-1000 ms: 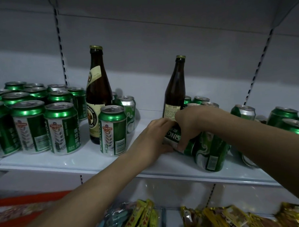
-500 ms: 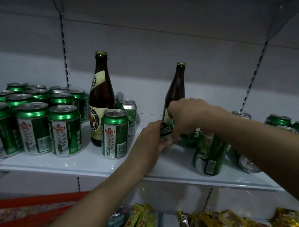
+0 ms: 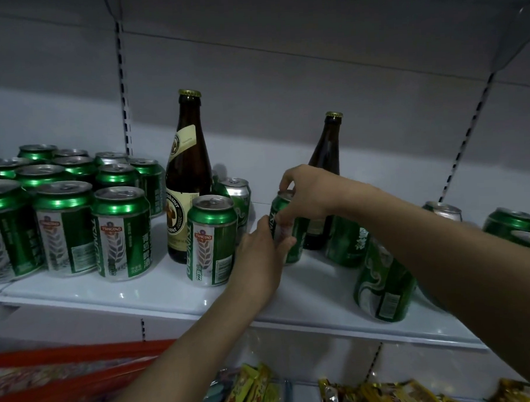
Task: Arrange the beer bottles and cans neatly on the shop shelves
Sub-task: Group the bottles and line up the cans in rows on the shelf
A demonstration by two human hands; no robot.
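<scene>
Up on the white shelf [image 3: 158, 296], both hands met on one green can [image 3: 291, 230] standing between the two brown bottles. The right hand [image 3: 307, 196] reached over from above, its grip pinching the can's top rim, while the left hand [image 3: 260, 258] curled around its lower side.

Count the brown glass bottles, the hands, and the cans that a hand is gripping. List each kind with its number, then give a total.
Brown bottles: 2
Hands: 2, left hand and right hand
Held can: 1, gripped by both hands
Total: 5
</scene>
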